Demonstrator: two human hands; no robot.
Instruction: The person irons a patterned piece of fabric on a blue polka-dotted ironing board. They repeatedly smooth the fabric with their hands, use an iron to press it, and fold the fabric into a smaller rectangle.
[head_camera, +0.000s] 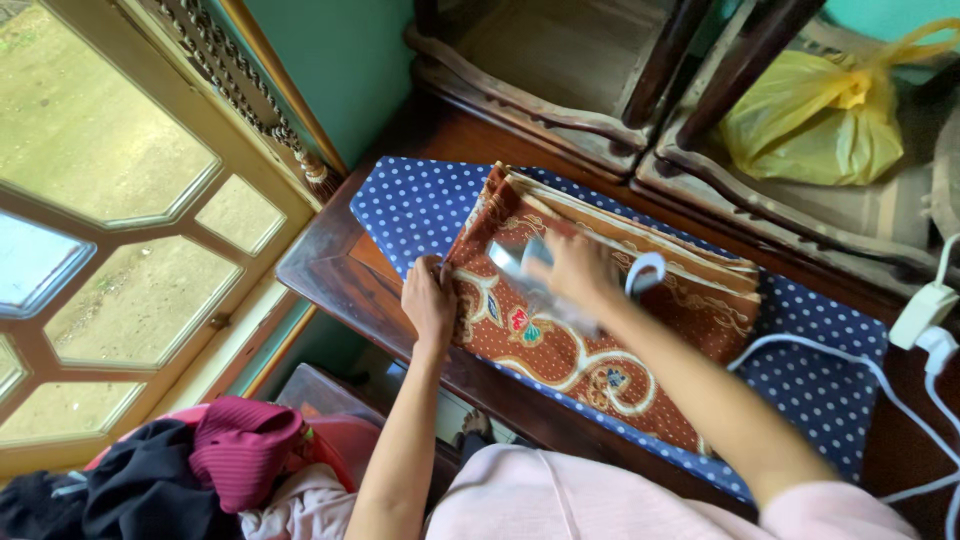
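Right hand (580, 268) is gripping a blurred iron (525, 262); left hand (428, 300) is pinning the folded batik cloth (590, 340), running upper left to lower right over the dotted pad (810, 385), white cord (800, 345) trailing right.

**Folded cloth on the padded tabletop**

The folded cloth (600, 340) lies on the mat (420, 205), which lies on the tabletop (320, 270). The left hand (428, 300) rests at the cloth's 9 o'clock edge; the right hand (580, 270) is on top with the iron (520, 262). A bag (810, 120) sits at 1 o'clock, the clothes pile (200, 470) at 7 o'clock.

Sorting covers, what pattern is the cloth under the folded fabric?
Blue cloth with white dots, clearest in the head view.
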